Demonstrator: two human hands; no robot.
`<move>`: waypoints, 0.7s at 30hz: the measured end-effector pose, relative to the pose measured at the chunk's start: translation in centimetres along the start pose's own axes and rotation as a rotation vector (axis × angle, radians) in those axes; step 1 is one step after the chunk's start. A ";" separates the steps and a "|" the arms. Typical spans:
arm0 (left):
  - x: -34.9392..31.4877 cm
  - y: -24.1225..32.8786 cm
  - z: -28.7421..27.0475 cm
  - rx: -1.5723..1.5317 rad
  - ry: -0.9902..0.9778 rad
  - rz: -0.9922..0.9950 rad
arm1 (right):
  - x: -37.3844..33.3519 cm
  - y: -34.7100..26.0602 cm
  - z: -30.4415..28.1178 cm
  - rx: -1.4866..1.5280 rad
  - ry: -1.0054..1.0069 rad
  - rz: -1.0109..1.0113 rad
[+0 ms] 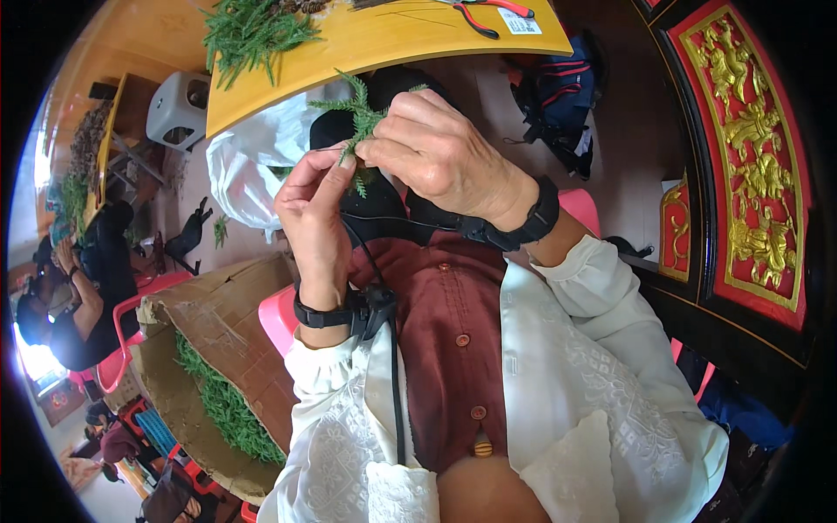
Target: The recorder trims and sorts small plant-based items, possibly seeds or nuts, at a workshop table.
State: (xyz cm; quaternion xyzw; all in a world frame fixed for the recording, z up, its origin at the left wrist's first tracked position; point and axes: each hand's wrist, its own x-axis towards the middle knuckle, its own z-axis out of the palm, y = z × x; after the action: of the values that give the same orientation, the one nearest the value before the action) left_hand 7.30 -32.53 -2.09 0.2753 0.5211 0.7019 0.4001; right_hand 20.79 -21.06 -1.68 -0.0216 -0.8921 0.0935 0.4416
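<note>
White embroidered blouse (602,375) right up close under the lens, open over a maroon buttoned shirt (446,301), and past them, out over my lap, both hands are busy! Left hand (314,218), thumb and fingertips pressed together, pinching the green artificial-looking sprig (359,112) low on its stem. Right hand (440,157) comes in from the other side, fingers curled, thumb tip pinching that same stem, nearly touching my left thumb. Two grips that close together, I'd say, keep such a springy little thing from twisting; whether anything else is tucked between the fingertips, I can't tell.

Notice where it sits: just off the near edge of the yellow table (384,48), probably to give my elbows room. Up on that table lies a heap of sprigs (253,39), likely placed for easy reach, with red-and-black-handled pliers (478,26) further right, set aside while bare fingers suffice. Below the edge slumps a white plastic bag (248,166). And to my left, a torn-edged cardboard box (222,318) gapes beside my seat, more greenery (228,410) inside, its open top presumably turned up for quick dipping.
</note>
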 end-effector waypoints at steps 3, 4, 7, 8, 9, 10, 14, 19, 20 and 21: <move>-0.5 0.1 0.8 0.035 0.032 0.124 | 0.0 0.1 0.1 0.045 0.071 0.023; -0.6 0.2 1.0 0.075 0.038 0.161 | 0.0 0.0 0.2 0.044 0.071 0.023; -0.9 0.1 1.5 0.157 0.048 0.237 | 0.3 -0.8 0.5 0.113 0.178 0.129; -0.9 -0.1 1.7 0.181 0.085 0.261 | 0.2 -0.9 0.6 0.113 0.178 0.129; -0.9 -0.3 1.9 0.205 0.121 0.286 | 0.1 -1.1 0.9 0.121 0.192 0.149; -0.9 -0.5 2.0 0.229 0.157 0.310 | -0.1 -1.2 1.1 0.129 0.205 0.170; -0.6 -1.0 1.8 0.500 0.198 0.448 | -0.5 -1.7 1.7 0.153 0.228 0.234; -0.3 -1.0 1.5 0.668 0.193 0.527 | -0.5 -1.5 1.4 0.181 0.171 0.290; -0.3 -0.9 1.5 0.693 0.180 0.533 | -0.5 -1.4 1.3 0.181 0.171 0.291; -0.2 -0.7 1.6 0.718 0.167 0.540 | -0.4 -1.2 1.2 0.201 0.155 0.307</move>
State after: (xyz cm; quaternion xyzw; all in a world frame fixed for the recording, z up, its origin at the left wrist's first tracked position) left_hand 8.92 -31.80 -2.26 0.4650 0.6714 0.5757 0.0388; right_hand 20.14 -22.50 -2.48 -0.1203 -0.8278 0.2464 0.4894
